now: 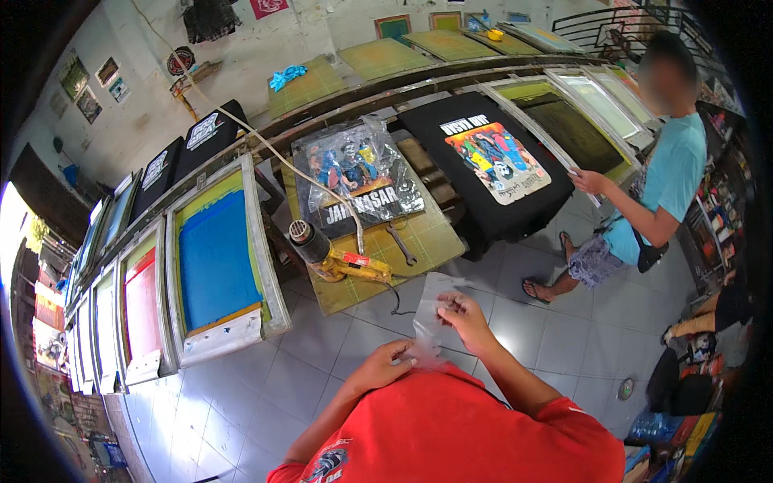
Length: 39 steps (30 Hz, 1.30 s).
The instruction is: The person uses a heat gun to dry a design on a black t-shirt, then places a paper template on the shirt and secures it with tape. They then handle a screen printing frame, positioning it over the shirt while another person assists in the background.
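Plastic sheet (427, 324), clear and crumpled, hangs between the person's two hands, in front of the red shirt (459, 423) they wear and above the tiled floor (322, 342). Left hand (385, 366) has its fingers curled in, the tips closed on the lower end of the sheet. Right hand (465, 318) is higher up, thumb and fingers bent together in a pinch at the sheet's right edge, with little gap between them.

Just beyond the hands is a yellow-green board (332, 299). On its near part lies a yellow heat gun (346, 262) with a dark barrel, its round metal nozzle tipped up toward the left; a black cord trails from it toward the sheet. A wrench (401, 245) lies beside the gun. Farther back on the board is a black shirt in a clear bag (354, 165), with a pale cable (282, 149) running across it.

To the right, another black shirt (451, 141) with a colourful print is spread flat. Left of the board leans a framed screen (216, 262) with a blue middle. At the right a co-worker in a light blue top (672, 165) stands with one hand near the printed shirt's edge.
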Motion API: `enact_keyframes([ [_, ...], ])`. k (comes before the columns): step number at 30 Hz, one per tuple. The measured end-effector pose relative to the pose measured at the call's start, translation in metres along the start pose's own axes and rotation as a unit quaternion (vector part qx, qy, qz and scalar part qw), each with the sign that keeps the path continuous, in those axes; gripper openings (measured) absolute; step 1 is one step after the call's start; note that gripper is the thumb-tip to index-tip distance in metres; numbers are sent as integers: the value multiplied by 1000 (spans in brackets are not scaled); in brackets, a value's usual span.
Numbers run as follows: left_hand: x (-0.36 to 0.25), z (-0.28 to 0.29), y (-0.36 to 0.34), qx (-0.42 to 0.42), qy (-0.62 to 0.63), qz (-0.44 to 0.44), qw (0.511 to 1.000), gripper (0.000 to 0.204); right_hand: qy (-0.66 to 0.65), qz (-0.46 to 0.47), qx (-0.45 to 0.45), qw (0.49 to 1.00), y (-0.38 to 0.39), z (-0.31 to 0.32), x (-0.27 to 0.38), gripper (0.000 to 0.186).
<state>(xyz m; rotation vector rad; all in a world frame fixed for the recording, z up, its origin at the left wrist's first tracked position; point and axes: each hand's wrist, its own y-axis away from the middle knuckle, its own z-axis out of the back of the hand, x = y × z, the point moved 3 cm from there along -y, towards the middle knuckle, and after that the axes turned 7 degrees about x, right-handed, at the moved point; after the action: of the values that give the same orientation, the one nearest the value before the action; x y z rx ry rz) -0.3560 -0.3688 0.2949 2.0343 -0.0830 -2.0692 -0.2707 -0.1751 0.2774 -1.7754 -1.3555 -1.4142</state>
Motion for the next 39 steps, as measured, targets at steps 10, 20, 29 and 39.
enact_keyframes([
  [10,33,6,15,-213,175,55,960,42,111,155,79,979,-245,-24,119,26],
  [20,142,-47,121,-507,248,102,819,38,314,133,58,938,-476,-13,44,49],
  [29,338,-134,229,-508,118,370,769,38,178,114,67,975,-348,21,59,42],
  [39,389,-16,246,-351,30,368,860,35,70,136,-266,952,-107,138,-30,30],
])
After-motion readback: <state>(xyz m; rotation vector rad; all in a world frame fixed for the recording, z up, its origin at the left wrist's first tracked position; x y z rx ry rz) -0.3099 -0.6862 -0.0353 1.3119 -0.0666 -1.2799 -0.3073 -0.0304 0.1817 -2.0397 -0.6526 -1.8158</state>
